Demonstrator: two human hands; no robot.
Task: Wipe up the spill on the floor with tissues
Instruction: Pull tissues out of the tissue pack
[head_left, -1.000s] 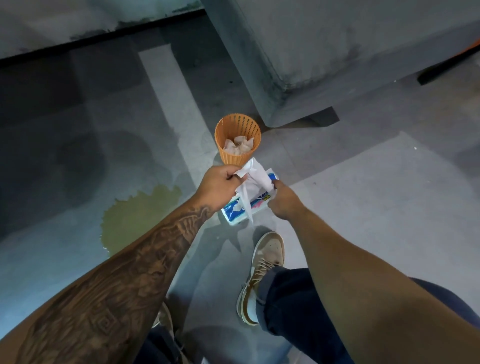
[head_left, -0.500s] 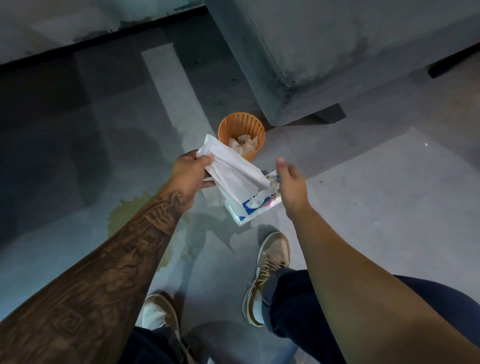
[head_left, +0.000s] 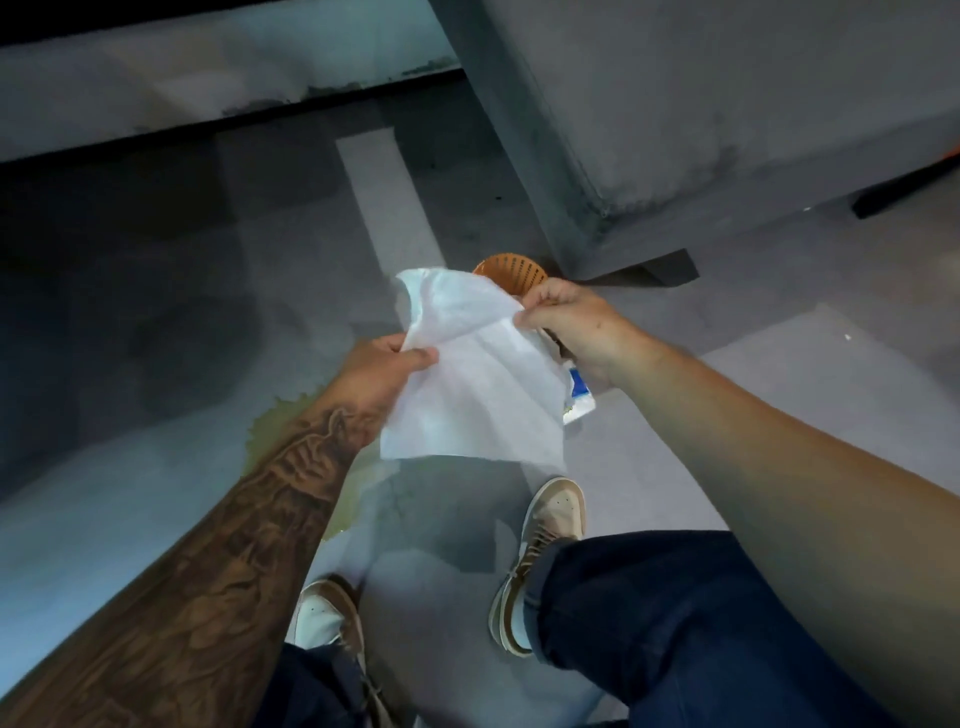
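Two tan shoes (head_left: 551, 525) on the grey floor (head_left: 727, 405); above them a white tissue (head_left: 470, 384) stretched out — left hand (head_left: 382, 371) and right hand (head_left: 569, 325), fingers pinched on its edges. Yellowish spill (head_left: 270, 426) lies under the left forearm; orange basket (head_left: 511, 267) beyond.

A single head-worn wide-angle view looks steeply down, close over the hands (head_left: 571, 332), toward the floor (head_left: 779, 415).

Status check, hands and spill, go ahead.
Left hand and right hand both pinching tissue, spread open. Spill unwiped, partly behind left forearm. Nothing blocking.
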